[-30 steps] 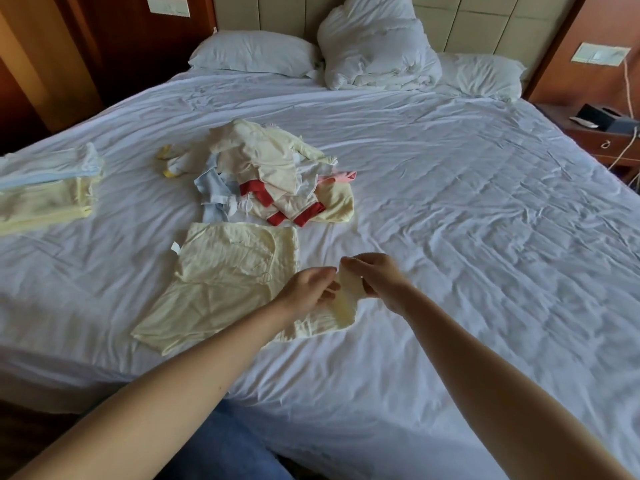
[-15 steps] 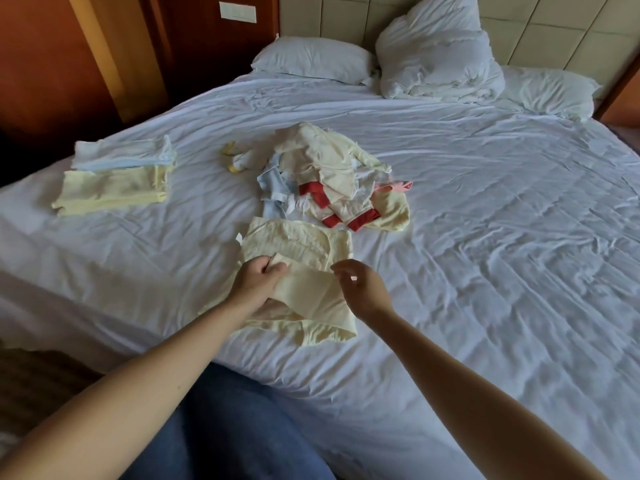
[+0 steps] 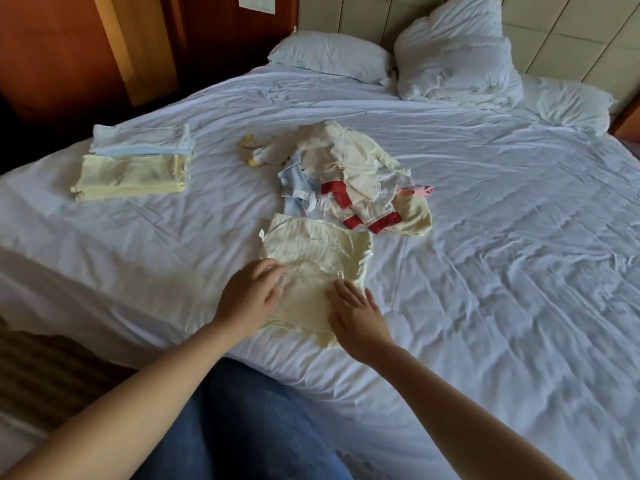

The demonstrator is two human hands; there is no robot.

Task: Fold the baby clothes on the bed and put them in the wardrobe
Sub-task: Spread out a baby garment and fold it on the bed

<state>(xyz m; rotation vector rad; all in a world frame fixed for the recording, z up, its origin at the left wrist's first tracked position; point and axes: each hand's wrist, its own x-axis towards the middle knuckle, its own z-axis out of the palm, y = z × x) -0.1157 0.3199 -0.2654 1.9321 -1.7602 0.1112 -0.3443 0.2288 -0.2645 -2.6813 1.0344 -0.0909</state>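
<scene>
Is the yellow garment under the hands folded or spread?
Partly folded: the garment has a layer doubled over, left hand and right hand resting on it.

Both forearms bare, extended forward and converging. Obs: left hand palm down, fingers loosely bent, slightly spread, pointing forward and right. Obs: right hand palm down, flat, fingers straight and splayed. Hands near each other, not touching. Neither grips.

Soft, even light brightens the bed, with faint shadows in its creases; the left wall is dim. The foreground blurs slightly, and edges bow.
</scene>
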